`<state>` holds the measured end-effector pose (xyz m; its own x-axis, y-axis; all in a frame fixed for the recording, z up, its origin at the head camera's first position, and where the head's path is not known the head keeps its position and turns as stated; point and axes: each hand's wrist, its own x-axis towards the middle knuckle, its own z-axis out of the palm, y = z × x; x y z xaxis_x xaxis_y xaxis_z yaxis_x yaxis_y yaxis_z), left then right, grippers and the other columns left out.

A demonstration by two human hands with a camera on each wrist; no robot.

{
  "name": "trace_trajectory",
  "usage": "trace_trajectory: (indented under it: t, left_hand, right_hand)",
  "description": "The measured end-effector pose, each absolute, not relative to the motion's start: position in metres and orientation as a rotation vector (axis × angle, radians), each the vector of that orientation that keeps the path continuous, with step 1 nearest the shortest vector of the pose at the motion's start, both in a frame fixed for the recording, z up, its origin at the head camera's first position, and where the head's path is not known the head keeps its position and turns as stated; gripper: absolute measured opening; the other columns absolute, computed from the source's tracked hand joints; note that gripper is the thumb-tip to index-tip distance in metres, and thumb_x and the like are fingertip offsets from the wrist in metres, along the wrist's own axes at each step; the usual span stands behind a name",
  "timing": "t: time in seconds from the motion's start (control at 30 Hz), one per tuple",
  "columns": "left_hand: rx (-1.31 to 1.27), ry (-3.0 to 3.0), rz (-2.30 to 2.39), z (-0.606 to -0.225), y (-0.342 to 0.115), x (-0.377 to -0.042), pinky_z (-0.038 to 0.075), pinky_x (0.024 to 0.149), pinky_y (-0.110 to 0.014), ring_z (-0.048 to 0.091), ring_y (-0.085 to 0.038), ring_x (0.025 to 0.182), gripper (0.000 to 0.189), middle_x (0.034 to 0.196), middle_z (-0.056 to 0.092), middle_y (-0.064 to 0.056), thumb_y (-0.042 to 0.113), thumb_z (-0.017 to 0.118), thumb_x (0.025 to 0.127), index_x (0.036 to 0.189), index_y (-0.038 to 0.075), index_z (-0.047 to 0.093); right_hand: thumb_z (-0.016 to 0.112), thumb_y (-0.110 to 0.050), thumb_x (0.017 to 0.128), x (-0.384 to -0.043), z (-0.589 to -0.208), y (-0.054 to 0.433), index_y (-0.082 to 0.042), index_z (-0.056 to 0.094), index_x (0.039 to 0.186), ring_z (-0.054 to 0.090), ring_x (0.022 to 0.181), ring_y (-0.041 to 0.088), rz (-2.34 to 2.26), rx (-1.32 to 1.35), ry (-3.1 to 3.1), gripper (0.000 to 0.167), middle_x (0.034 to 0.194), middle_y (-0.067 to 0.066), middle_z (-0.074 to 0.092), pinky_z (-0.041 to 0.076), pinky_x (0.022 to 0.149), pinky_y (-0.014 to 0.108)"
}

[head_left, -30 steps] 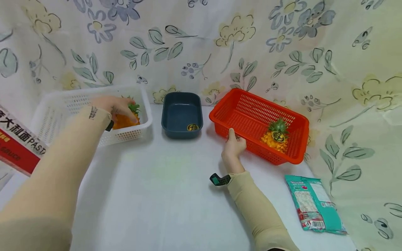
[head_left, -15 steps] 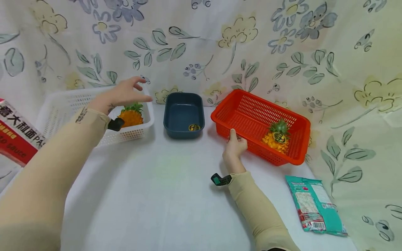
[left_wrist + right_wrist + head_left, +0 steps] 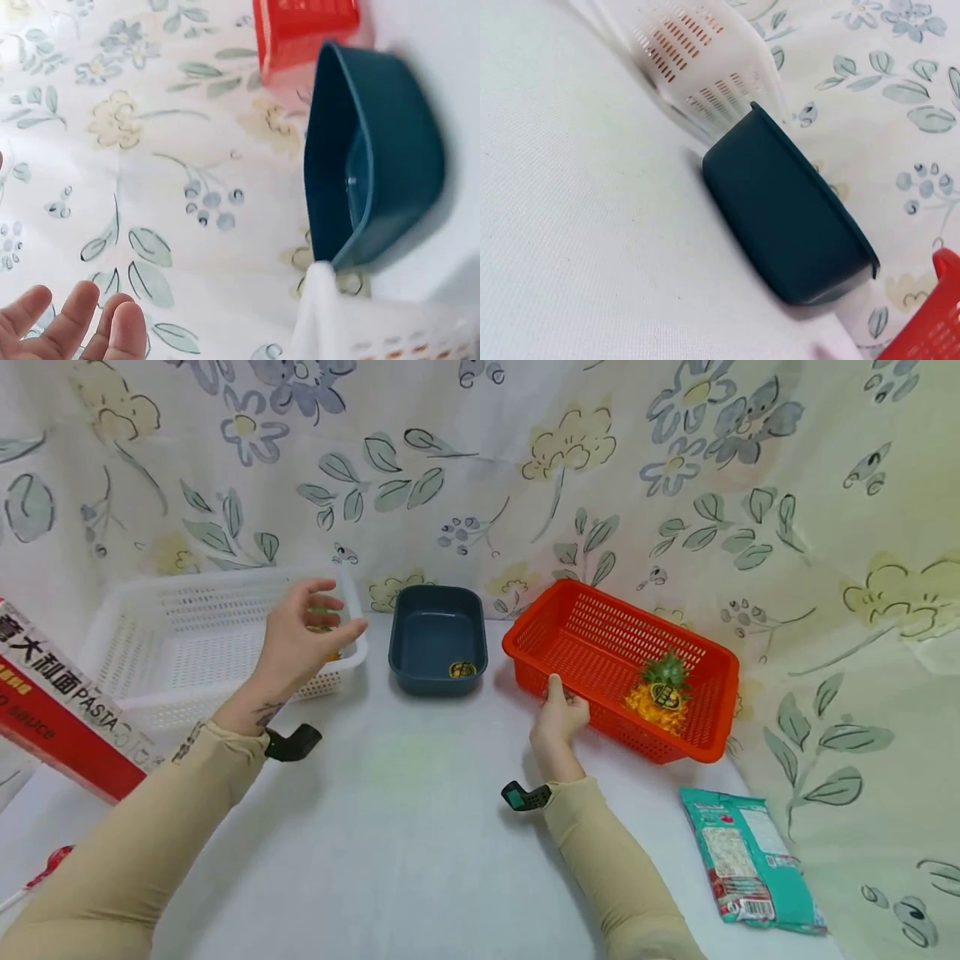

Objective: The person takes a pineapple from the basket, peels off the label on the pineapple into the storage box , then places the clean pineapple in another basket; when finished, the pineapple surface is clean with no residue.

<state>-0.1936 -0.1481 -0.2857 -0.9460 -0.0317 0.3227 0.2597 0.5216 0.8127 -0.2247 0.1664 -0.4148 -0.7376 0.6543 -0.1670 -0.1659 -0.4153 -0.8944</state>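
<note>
Orange pineapple (image 3: 332,657), seemingly placed: your left hand (image 3: 298,633), fingers apart, leaves white plastic basket (image 3: 206,610); right hand (image 3: 557,718) clamps red plastic basket's (image 3: 592,635) edge.

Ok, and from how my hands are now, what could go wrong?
The right hand grips the red perforated plastic basket left of centre, so a pull might swing it and shift the orange-and-green pineapple lying toward its right end.
The beige left sleeve overlaps the red-and-white pasta box in the head view; I can't tell whether they touch, but a sideways sweep could knock the box.
</note>
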Motion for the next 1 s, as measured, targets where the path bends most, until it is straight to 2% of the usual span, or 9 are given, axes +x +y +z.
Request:
trace_trajectory:
  t: [0.1,0.2,0.37,0.47,0.6,0.7,0.87,1.0]
  left_hand:
    - [-0.163,-2.386,-1.439,-0.301,-0.146,-0.176,0.046,0.070,-0.015,0.056,-0.014,0.091,0.058,0.109,0.057,-0.011,0.026,0.070,0.082,0.131,0.008,0.044]
    - [-0.114,-2.317,-1.497,-0.320,-0.147,-0.161,0.047,0.069,-0.011,0.057,-0.005,0.086,0.052,0.106,0.058,-0.012,0.020,0.070,0.082,0.126,0.005,0.047]
    - [0.016,-2.258,-1.564,-0.350,-0.154,-0.146,0.048,0.067,-0.009,0.056,0.004,0.079,0.045,0.098,0.058,-0.003,0.015,0.068,0.083,0.121,0.002,0.048]
    - [0.124,-2.234,-1.621,-0.366,-0.161,-0.141,0.049,0.064,-0.010,0.057,0.004,0.075,0.042,0.093,0.056,0.006,0.015,0.067,0.084,0.119,0.001,0.049]
    - [0.310,-2.165,-1.821,-0.383,-0.171,-0.137,0.052,0.057,-0.016,0.060,0.002,0.068,0.033,0.083,0.056,0.013,0.021,0.066,0.086,0.112,0.006,0.051]
    - [0.448,-2.077,-1.984,-0.393,-0.181,-0.137,0.053,0.053,-0.019,0.061,0.000,0.062,0.032,0.078,0.059,0.013,0.026,0.067,0.085,0.109,0.012,0.050]
    - [0.602,-1.919,-2.060,-0.402,-0.195,-0.146,0.052,0.049,-0.019,0.061,-0.003,0.058,0.049,0.074,0.061,0.009,0.025,0.070,0.082,0.120,0.008,0.044]
    - [0.670,-1.772,-2.062,-0.406,-0.203,-0.156,0.050,0.044,-0.019,0.061,-0.004,0.053,0.048,0.067,0.063,0.007,0.021,0.073,0.079,0.116,0.013,0.043]
  right_hand:
    - [0.067,-0.019,0.085,-0.222,-0.416,0.166,-0.013,0.057,0.090,0.051,0.074,0.022,2.169,-0.709,-1.285,0.013,0.073,0.001,0.052,0.047,0.066,0.031]
    - [0.067,-0.019,0.085,-0.219,-0.417,0.165,-0.013,0.057,0.090,0.051,0.078,0.027,2.161,-0.718,-1.287,0.013,0.074,0.001,0.052,0.046,0.061,0.026]
    - [0.067,-0.020,0.085,-0.219,-0.417,0.164,-0.013,0.057,0.090,0.051,0.080,0.030,2.160,-0.722,-1.285,0.013,0.073,0.001,0.053,0.044,0.056,0.021]
    - [0.068,-0.020,0.085,-0.219,-0.417,0.164,-0.013,0.058,0.091,0.052,0.079,0.029,2.163,-0.717,-1.276,0.014,0.073,0.001,0.053,0.045,0.057,0.022]
    - [0.069,-0.019,0.084,-0.220,-0.417,0.162,-0.012,0.058,0.091,0.052,0.078,0.029,2.167,-0.704,-1.263,0.014,0.072,0.000,0.053,0.046,0.056,0.022]
    - [0.069,-0.018,0.084,-0.221,-0.417,0.161,-0.012,0.058,0.090,0.053,0.074,0.026,2.164,-0.699,-1.260,0.014,0.071,0.000,0.053,0.045,0.054,0.021]
    - [0.067,-0.017,0.085,-0.222,-0.416,0.162,-0.012,0.057,0.089,0.052,0.071,0.022,2.166,-0.690,-1.248,0.012,0.070,0.000,0.053,0.044,0.054,0.021]
    - [0.066,-0.016,0.086,-0.224,-0.414,0.162,-0.013,0.056,0.088,0.051,0.070,0.021,2.166,-0.687,-1.246,0.011,0.070,0.000,0.052,0.043,0.053,0.021]
